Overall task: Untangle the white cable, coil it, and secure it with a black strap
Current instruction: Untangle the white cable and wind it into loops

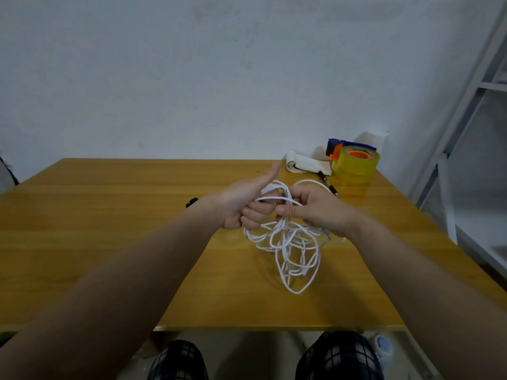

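A tangled white cable (290, 250) hangs in loose loops from both hands down onto the wooden table (109, 242). My left hand (244, 204) grips strands of it with curled fingers, thumb sticking up. My right hand (315, 209) pinches the cable close beside the left, fingers curled round several strands. A loop arches over the tops of both hands. A small black strap (191, 202) lies on the table just left of my left wrist, partly hidden by it.
At the table's far right stand a yellow tape roll in a blue and orange dispenser (355, 160), a white power strip (306, 164) and a black-tipped plug (330, 186). A metal shelf frame (466, 133) rises on the right. My knees show below the table's near edge.
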### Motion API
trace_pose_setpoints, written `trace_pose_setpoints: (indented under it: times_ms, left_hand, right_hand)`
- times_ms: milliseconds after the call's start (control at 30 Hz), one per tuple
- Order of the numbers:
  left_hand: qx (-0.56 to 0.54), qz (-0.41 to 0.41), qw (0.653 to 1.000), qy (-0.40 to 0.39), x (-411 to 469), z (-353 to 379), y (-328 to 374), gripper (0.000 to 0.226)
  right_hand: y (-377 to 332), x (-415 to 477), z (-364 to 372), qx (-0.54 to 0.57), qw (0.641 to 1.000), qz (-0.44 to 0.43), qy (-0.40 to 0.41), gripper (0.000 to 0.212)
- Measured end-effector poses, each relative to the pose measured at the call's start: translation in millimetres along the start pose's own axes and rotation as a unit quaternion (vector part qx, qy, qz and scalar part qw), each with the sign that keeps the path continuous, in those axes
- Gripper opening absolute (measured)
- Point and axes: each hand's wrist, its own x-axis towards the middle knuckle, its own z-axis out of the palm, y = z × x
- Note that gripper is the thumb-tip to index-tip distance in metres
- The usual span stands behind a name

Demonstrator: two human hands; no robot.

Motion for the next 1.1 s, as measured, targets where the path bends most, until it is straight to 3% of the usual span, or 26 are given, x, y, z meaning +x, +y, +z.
trace_pose_setpoints:
  times_ms: [67,133,200,267,333,433,567,767,900,1033,1100]
  left_hand:
    - [0.005,0.033,0.996,0.086,2,-1,-1,0.056]
    - [0.026,0.065,0.983,0.168,4,-6,-1,0.052]
    - [0.037,0.089,0.977,0.193,5,-9,-3,0.049]
    - [0.017,0.090,0.981,0.168,6,-8,-6,0.047]
    - [-0.005,0.057,0.991,0.118,5,-6,-9,0.049]
    - [-0.059,0.034,0.996,0.052,2,-6,-13,0.052]
    - [-0.077,0.089,0.989,0.088,4,-3,-11,0.051]
    - [0.076,0.140,0.969,0.188,1,-10,-4,0.032]
    - [0.067,0.095,0.983,0.142,-4,-9,-4,0.031]
    - [-0.025,0.044,0.998,0.048,-9,-4,-8,0.043]
    - [-0.026,0.047,0.997,0.053,-7,-1,-10,0.046]
  right_hand:
    - [3,0,1,0.000,1.000,0.011,0.018,0.008]
    - [8,2,5,0.010,0.999,0.027,0.016,0.014]
    - [12,6,10,0.043,0.998,0.043,0.034,0.024]
    - [12,9,13,0.075,0.994,0.036,0.070,0.033]
    - [12,11,14,0.090,0.991,0.008,0.100,0.029]
    - [10,12,13,0.098,0.991,-0.004,0.092,0.032]
    - [9,16,16,0.078,0.992,0.003,0.096,0.027]
    - [9,16,10,-0.009,0.992,0.010,0.124,0.021]
    - [13,16,5,-0.077,0.985,-0.005,0.157,0.020]
    - [23,19,10,-0.131,0.969,-0.039,0.207,0.022]
    - [28,22,13,-0.142,0.963,-0.041,0.224,0.020]
